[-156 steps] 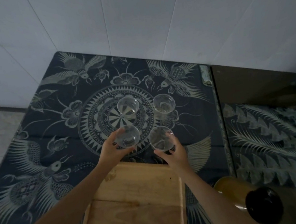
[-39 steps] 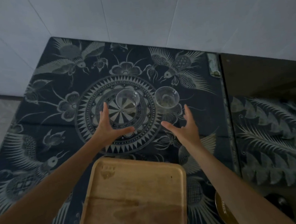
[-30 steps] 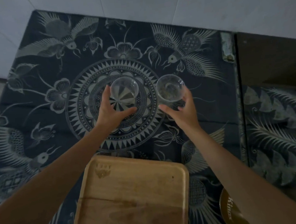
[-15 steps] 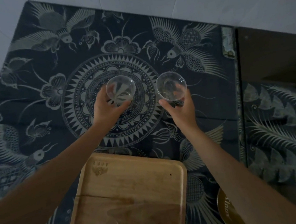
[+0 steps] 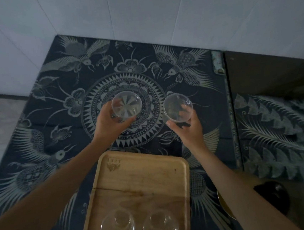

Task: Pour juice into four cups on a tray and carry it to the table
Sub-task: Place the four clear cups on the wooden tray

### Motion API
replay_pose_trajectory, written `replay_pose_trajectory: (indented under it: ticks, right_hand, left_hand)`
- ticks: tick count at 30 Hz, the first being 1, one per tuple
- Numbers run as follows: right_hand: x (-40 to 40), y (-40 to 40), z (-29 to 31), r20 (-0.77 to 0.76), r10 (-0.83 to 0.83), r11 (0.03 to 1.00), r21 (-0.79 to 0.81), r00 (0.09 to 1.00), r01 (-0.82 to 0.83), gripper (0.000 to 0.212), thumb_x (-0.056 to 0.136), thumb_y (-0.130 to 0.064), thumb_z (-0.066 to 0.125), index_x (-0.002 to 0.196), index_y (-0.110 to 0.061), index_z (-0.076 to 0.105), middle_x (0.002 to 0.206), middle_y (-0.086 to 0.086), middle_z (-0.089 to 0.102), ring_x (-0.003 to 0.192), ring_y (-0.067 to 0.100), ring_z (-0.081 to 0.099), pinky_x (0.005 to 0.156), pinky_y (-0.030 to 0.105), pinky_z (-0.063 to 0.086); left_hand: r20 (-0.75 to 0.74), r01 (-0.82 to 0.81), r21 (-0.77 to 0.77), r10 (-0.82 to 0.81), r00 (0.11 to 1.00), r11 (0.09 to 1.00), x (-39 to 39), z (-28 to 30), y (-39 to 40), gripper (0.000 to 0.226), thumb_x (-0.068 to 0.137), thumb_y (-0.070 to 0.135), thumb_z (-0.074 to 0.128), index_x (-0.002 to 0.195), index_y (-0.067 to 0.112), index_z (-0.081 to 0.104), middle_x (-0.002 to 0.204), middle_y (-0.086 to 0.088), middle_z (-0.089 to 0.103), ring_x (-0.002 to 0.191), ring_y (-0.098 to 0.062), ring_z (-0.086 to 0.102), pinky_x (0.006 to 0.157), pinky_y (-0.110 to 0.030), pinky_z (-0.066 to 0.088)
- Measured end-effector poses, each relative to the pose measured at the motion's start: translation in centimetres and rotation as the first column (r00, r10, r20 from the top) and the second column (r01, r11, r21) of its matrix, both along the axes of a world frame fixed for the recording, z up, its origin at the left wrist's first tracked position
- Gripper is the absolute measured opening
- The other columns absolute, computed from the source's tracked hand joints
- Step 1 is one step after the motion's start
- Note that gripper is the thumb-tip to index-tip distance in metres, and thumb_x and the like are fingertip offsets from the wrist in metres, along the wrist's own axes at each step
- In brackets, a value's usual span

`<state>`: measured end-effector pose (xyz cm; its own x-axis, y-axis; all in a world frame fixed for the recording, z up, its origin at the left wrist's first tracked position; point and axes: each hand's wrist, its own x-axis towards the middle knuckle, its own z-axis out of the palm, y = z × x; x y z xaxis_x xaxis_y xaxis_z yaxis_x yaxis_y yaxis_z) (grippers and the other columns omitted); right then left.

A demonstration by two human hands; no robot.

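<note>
Cups (image 5: 126, 106) seemingly lifted, gripped within curled fingers (image 5: 184, 107).

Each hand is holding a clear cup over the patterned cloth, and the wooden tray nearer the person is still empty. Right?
Not quite. The head view shows the tray already has two clear cups on its near end, one on the left and one on the right. The rest holds: the left hand and right hand each hold a cup above the cloth.

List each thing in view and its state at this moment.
Left hand: grips the left cup, empty.
Right hand: grips the right cup, empty.
Tray: flat on the cloth, far half bare.
Two near cups: upright on the tray, empty.
Bottle: capped, partly hidden.
</note>
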<state>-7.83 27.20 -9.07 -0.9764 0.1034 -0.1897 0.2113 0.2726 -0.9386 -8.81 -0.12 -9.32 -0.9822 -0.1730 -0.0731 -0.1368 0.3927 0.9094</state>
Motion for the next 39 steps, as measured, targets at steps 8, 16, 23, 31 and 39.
replay_pose_trajectory:
  ticks: [8,16,23,31,39]
  right_hand:
    - [7.2,0.1,1.1,0.016,0.079,0.997,0.011,0.997,-0.08,0.067,0.078,-0.03,0.087,0.132,-0.043,0.049,0.125,-0.014,0.062,0.115,0.002,0.063,0.092,0.029,0.057]
    - [13.4,0.2,-0.8,0.109,0.141,0.981,0.12,0.984,-0.154,0.08,0.072,-0.048,0.085,0.14,-0.043,0.044,0.131,-0.018,0.057,0.123,0.002,0.054,0.099,0.033,0.05]
    - [16.3,0.2,-1.8,0.186,0.173,0.976,0.098,0.967,-0.193,0.079,0.076,-0.037,0.087,0.143,-0.04,0.044,0.132,-0.025,0.054,0.116,-0.018,0.051,0.092,0.017,0.049]
    - [17.2,-0.3,-2.2,0.185,0.249,0.956,0.111,0.951,-0.272,0.073,0.073,-0.036,0.088,0.134,-0.045,0.049,0.126,-0.021,0.062,0.116,-0.009,0.057,0.096,0.023,0.051]
    - [17.6,0.1,-2.7,0.19,0.262,0.945,0.147,0.946,-0.291,0.064,0.075,-0.045,0.087,0.125,-0.053,0.048,0.124,-0.02,0.064,0.114,-0.009,0.06,0.094,0.02,0.052]
  left_hand:
    - [0.033,0.094,0.024,-0.095,0.995,0.995,7.1,0.2,-1.8,0.062,0.074,0.023,0.096,0.126,0.026,0.063,0.121,0.005,0.068,0.115,-0.017,0.069,0.092,-0.043,0.065]
    - [0.188,0.219,-0.022,-0.211,0.959,0.975,12.7,-2.4,-2.9,0.057,0.073,0.018,0.097,0.117,0.028,0.064,0.104,0.014,0.073,0.099,0.012,0.068,0.086,-0.01,0.053]
    - [0.215,0.32,-0.088,-0.296,0.931,0.943,14.9,-3.9,-3.2,0.076,0.065,0.029,0.099,0.125,0.049,0.056,0.129,0.006,0.066,0.119,-0.012,0.065,0.102,-0.03,0.056]
    - [0.245,0.341,-0.075,-0.315,0.917,0.937,16.4,-5.3,-3.5,0.086,0.071,0.022,0.099,0.146,0.021,0.056,0.141,0.009,0.064,0.129,-0.017,0.064,0.105,-0.033,0.054]
    - [0.258,0.309,-0.079,-0.28,0.925,0.948,16.8,-4.8,-3.6,0.093,0.061,0.05,0.094,0.143,0.024,0.058,0.139,0.009,0.066,0.121,-0.018,0.068,0.1,-0.032,0.056]
